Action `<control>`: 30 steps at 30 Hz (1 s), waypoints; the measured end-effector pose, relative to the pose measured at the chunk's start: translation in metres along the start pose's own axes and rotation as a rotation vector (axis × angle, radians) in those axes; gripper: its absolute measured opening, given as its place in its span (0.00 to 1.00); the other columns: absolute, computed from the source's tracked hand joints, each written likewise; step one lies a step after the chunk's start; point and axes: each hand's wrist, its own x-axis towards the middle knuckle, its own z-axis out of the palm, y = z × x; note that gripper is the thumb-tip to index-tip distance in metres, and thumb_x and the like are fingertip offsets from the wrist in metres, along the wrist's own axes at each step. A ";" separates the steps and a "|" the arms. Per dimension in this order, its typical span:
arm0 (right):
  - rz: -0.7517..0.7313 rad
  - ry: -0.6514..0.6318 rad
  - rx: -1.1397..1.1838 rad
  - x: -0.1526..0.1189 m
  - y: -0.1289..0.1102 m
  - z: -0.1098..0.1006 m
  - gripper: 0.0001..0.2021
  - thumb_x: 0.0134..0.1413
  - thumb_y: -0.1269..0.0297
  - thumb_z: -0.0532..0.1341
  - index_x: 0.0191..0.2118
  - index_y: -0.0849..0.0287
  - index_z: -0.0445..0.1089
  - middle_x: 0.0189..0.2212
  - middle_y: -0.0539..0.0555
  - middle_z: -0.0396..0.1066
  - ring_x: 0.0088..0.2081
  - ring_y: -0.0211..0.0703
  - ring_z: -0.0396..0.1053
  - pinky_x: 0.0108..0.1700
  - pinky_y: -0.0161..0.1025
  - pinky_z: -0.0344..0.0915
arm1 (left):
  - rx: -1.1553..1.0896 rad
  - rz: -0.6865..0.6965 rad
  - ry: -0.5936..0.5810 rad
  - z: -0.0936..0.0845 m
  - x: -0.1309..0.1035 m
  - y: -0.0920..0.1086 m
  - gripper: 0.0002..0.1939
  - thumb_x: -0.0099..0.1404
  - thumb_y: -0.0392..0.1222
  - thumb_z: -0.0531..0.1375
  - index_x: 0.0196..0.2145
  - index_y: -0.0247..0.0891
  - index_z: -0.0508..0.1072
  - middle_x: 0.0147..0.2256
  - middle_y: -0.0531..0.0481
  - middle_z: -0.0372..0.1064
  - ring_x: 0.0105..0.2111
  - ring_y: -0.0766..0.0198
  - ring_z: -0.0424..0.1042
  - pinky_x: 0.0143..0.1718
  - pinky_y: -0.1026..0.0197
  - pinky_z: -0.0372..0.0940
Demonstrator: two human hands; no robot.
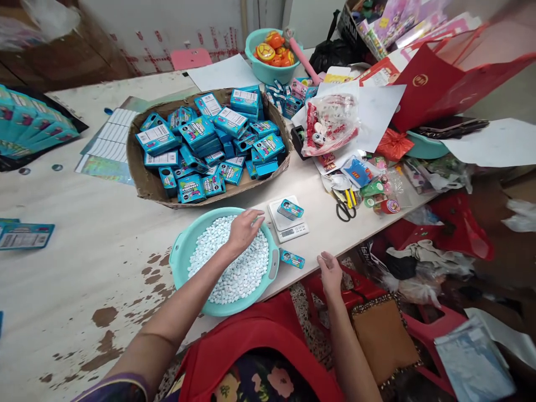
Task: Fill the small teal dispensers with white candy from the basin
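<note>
My left hand [246, 230] is above the right part of a turquoise basin [179, 262] full of small white candies [234, 279]. Its fingers stretch towards a white digital scale [293, 231], with nothing visible in them. A blue candy box [290, 209] lies on the scale's platform. A second blue box [292, 259] rests on the table beside the basin's right handle. My right hand [330, 272] hovers past the table's front edge, right of that box, its fingers loosely apart and holding nothing that I can see.
Behind the basin, a cut-down cardboard carton [209, 198] holds many blue boxes. Scissors [345, 207] and small packets lie to the right. Farther back are a bowl of orange toys [274, 50] and a red bag [444, 84]. A red stool [360, 287] stands below the edge.
</note>
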 end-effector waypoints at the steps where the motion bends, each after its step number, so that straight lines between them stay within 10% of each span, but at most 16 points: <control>1: 0.002 -0.008 0.005 -0.002 0.000 0.000 0.25 0.41 0.51 0.66 0.43 0.63 0.69 0.43 0.63 0.73 0.44 0.51 0.72 0.50 0.48 0.66 | 0.031 0.043 -0.037 0.008 0.013 0.008 0.13 0.67 0.45 0.52 0.43 0.40 0.73 0.42 0.48 0.73 0.43 0.60 0.70 0.46 0.60 0.62; 8: -0.008 -0.015 0.020 -0.012 -0.002 -0.005 0.23 0.41 0.50 0.66 0.41 0.62 0.70 0.41 0.62 0.75 0.43 0.51 0.72 0.49 0.50 0.67 | 0.271 0.081 -0.200 0.029 0.064 0.040 0.14 0.67 0.44 0.50 0.47 0.42 0.70 0.48 0.45 0.67 0.48 0.58 0.66 0.44 0.59 0.62; 13: 0.008 -0.004 0.030 -0.007 -0.001 -0.006 0.24 0.41 0.50 0.66 0.42 0.62 0.70 0.42 0.62 0.74 0.44 0.51 0.72 0.50 0.49 0.66 | 0.541 -0.370 -0.429 -0.011 0.016 -0.008 0.14 0.66 0.42 0.48 0.38 0.38 0.73 0.40 0.41 0.70 0.40 0.53 0.70 0.37 0.57 0.61; 17: 0.008 -0.039 0.019 0.004 -0.004 0.004 0.25 0.40 0.50 0.67 0.42 0.63 0.71 0.42 0.63 0.74 0.44 0.51 0.72 0.50 0.49 0.65 | 0.433 -0.419 -0.767 -0.024 -0.045 -0.049 0.11 0.59 0.41 0.55 0.39 0.39 0.72 0.41 0.42 0.72 0.41 0.53 0.70 0.38 0.59 0.60; 24: -0.055 -0.116 0.005 0.015 -0.022 0.026 0.25 0.39 0.49 0.67 0.42 0.62 0.71 0.42 0.62 0.74 0.44 0.51 0.71 0.50 0.49 0.65 | 0.078 -0.547 -0.425 -0.035 -0.080 -0.065 0.07 0.58 0.39 0.53 0.32 0.40 0.70 0.34 0.47 0.72 0.36 0.58 0.70 0.38 0.60 0.61; 30: -0.049 -0.095 0.034 0.011 -0.014 0.018 0.25 0.39 0.50 0.67 0.42 0.63 0.70 0.41 0.63 0.74 0.43 0.52 0.72 0.50 0.50 0.66 | -0.539 -0.497 -0.363 -0.024 -0.014 -0.019 0.11 0.54 0.46 0.58 0.31 0.35 0.69 0.24 0.51 0.66 0.25 0.64 0.67 0.29 0.61 0.62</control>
